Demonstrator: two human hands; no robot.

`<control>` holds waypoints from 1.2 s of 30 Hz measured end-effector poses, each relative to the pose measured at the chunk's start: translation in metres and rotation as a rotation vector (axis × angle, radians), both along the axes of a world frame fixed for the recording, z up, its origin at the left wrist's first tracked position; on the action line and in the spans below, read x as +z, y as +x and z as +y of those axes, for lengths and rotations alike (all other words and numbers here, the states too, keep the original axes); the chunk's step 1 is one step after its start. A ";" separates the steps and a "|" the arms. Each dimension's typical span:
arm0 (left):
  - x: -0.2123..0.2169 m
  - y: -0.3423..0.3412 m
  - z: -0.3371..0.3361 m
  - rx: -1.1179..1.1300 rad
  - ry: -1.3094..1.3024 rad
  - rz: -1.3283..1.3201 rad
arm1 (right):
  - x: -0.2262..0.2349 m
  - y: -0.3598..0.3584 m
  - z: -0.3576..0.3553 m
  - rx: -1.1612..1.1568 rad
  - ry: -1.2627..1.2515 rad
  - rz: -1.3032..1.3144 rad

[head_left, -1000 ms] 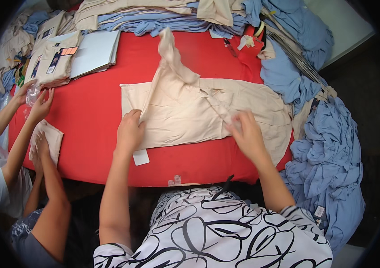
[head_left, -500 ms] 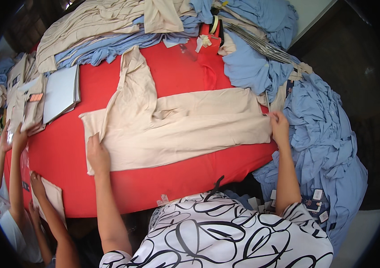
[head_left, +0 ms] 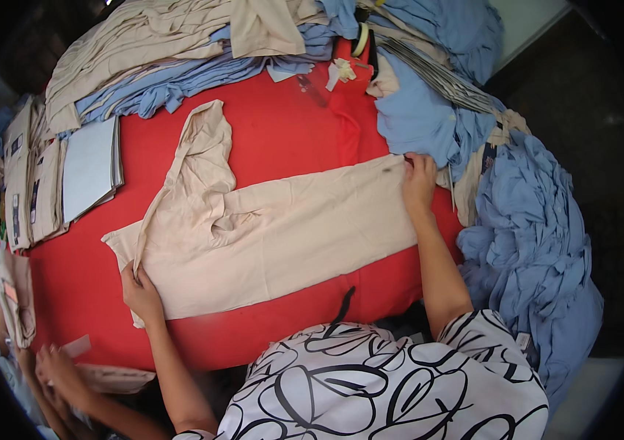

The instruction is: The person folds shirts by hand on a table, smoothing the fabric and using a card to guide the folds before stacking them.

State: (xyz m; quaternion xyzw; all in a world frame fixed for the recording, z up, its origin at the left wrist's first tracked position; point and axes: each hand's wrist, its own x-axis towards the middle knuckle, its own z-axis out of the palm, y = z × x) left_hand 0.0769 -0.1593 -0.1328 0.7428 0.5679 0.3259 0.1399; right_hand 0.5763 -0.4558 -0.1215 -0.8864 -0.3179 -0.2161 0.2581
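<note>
A beige shirt (head_left: 290, 246) lies in a long folded strip across the red table cover, slanting up to the right. One sleeve (head_left: 205, 136) sticks out away from me, its cloth rumpled where it meets the strip. My left hand (head_left: 143, 295) pinches the cloth at the strip's near left end, beside a raised fold. At the far right corner of the strip, my right hand (head_left: 420, 183) is closed on the edge, with the fingertips partly hidden. A small dark mark shows on the cloth near that hand.
Beige and blue garments (head_left: 180, 66) are heaped along the far edge, and a blue heap (head_left: 532, 220) hangs at the right. White boards (head_left: 92, 169) lie beside folded beige shirts (head_left: 26, 176) at left. Co-workers' hands (head_left: 59, 374) handle folded beige garments at the lower left.
My right hand has moved left and away from me, turning the shirt's right end upward. My left hand has drawn the left end nearer and left. The co-workers' hands and garments have shifted.
</note>
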 end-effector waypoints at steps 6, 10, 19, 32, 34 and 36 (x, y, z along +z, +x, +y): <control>0.005 0.008 0.010 0.024 0.003 0.088 | -0.019 0.011 -0.006 0.194 -0.136 -0.065; 0.024 -0.004 0.026 -0.022 -0.244 0.024 | 0.010 0.001 0.028 -0.017 -0.279 -0.106; 0.063 -0.018 0.050 -0.252 -0.612 -0.008 | 0.031 -0.129 0.331 0.738 -0.036 0.025; 0.055 -0.002 0.049 -0.059 -0.544 0.019 | 0.164 -0.221 0.145 1.761 -0.229 0.172; 0.051 0.001 0.051 -0.054 -0.525 0.006 | 0.110 -0.208 0.107 1.659 -0.261 0.198; 0.047 -0.008 0.055 -0.065 -0.555 -0.006 | 0.065 -0.184 0.081 1.535 -0.291 0.116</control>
